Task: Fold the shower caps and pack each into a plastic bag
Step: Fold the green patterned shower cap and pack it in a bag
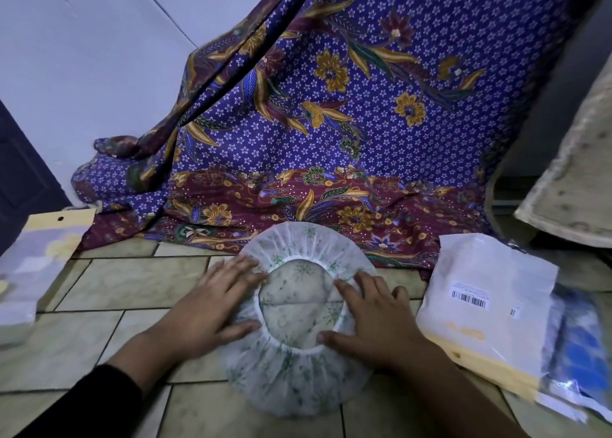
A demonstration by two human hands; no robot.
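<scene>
A translucent shower cap (299, 383), printed with small green sprigs, is laid on the tiled floor (109, 285) with its opening turned upward, so that the white elastic band forms a ring in the middle and the floor tiles are seen through the plastic inside it. The cap is placed just in front of a purple and maroon batik cloth (331, 122) that hangs down and spreads onto the floor — its far edge overlaps the cloth's hem.

The left hand (212, 305) is laid flat on the cap's left side, fingers straight and spread, the fingertips reaching the elastic band. The right hand (374, 318) is laid flat on the right side in the same way, fingers spread, thumb resting on the band at the near side. Nothing is pinched by either hand. A black sleeve (89, 401) covers the left forearm.

To the right, well apart from the cap, a white plastic packet (490, 291) with a barcode label is seen — a blue-printed packet (583, 348) lies beside it. At the far left a packet with a yellow header card (49, 238) rests on the floor.
</scene>
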